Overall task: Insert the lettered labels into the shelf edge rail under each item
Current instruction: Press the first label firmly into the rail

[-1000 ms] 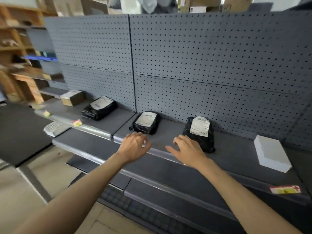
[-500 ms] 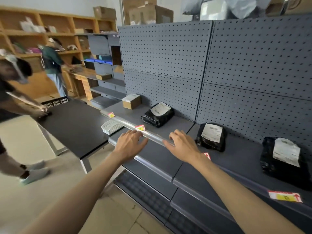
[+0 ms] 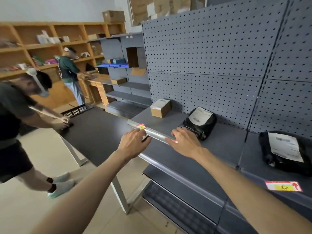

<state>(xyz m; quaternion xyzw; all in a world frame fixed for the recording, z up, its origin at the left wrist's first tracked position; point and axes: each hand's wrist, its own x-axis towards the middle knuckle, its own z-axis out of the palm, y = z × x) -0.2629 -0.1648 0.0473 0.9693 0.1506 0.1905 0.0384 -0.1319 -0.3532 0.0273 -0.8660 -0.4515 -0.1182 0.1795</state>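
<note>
A clear shelf edge rail (image 3: 157, 135) runs along the front of the grey shelf (image 3: 224, 142). A red-and-yellow label (image 3: 141, 126) sits in the rail below a cardboard box (image 3: 160, 108). My left hand (image 3: 133, 144) rests on the rail with fingers spread and nothing visible in it. My right hand (image 3: 185, 142) curls over the rail in front of a black parcel (image 3: 200, 122), its thumb pressing a second red label (image 3: 174, 141), mostly hidden. Further right, a label marked C (image 3: 283, 186) sits below another black parcel (image 3: 283, 152).
A dark table (image 3: 94, 130) stands to the left of the shelf, and a person (image 3: 15, 119) leans on it. Another person (image 3: 69, 73) stands by wooden shelving at the back. Lower shelves (image 3: 185, 191) jut out below my arms.
The view has swung left along the shelving. Both hands have slid left along the rail to the section under the box and first parcel. My right thumb now covers the label there.
</note>
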